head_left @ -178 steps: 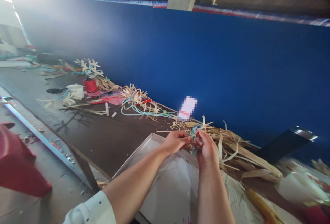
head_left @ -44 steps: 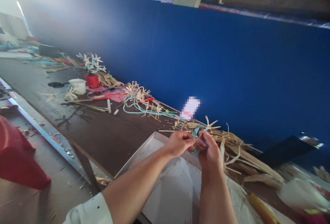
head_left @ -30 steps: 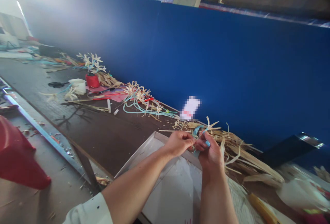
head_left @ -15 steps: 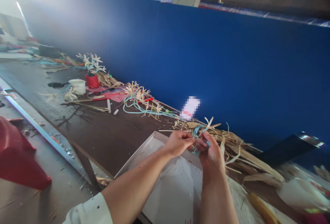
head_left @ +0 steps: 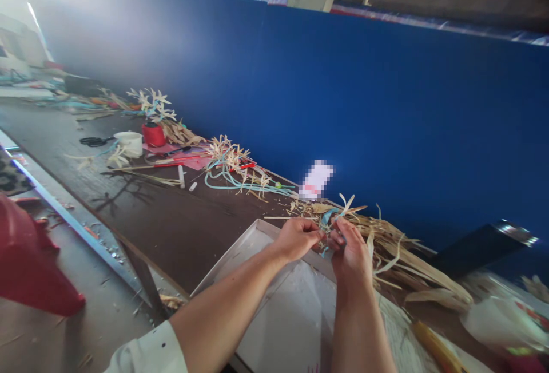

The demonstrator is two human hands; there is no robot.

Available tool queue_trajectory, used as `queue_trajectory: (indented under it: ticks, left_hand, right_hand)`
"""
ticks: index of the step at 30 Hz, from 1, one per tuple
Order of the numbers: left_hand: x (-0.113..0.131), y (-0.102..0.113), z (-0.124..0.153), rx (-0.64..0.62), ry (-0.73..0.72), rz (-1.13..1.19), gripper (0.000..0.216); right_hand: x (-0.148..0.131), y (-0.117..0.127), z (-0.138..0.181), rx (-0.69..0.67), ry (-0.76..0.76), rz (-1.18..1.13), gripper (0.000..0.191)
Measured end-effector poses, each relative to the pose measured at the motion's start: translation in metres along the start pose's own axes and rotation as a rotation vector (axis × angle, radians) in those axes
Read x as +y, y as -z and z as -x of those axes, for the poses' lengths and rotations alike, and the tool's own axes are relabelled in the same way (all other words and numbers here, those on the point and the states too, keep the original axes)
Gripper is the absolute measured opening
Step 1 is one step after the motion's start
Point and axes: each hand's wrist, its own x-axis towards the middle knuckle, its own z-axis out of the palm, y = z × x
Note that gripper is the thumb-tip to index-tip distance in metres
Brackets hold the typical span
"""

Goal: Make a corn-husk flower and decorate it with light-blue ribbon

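Note:
My left hand is closed, its thumb and forefinger pinched on a small flower-like piece with a light-blue stem. Opposite it, my right hand has curled its fingers around the same piece, the fingertips nearly meeting those of the left. Pale pointed petals of dried husk stick up just above the right fingers, and a light-blue strip shows between the hands. The fingers hide most of the join. Both hands are over the far rim of a white shallow box. Dried husks lie right behind the right hand.
Finished-looking husk flowers on light-blue stems lie along the dark table. Further left are a red thread spool, white cup and black scissors. A blue partition borders the back; a red stool stands left.
The right fingers have shifted slightly and drawn closer together around the piece. The left hand stays nearly still. Dark patterned cloth has come into view at the left edge.

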Motion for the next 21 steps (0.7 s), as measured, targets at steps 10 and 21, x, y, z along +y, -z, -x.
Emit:
queue_trajectory:
  ticks: [10,21]
  left_hand:
    - [-0.0003,0.001,0.0001,0.009,-0.01,-0.034,0.024]
    - [-0.0026,0.0011,-0.0007,0.02,-0.014,-0.074,0.026]
  right_hand:
    - [-0.0007,0.0,-0.0011,0.007,-0.006,0.003,0.02]
    - [-0.0019,-0.0027,0.0004,0.012,0.009,0.01,0.02]
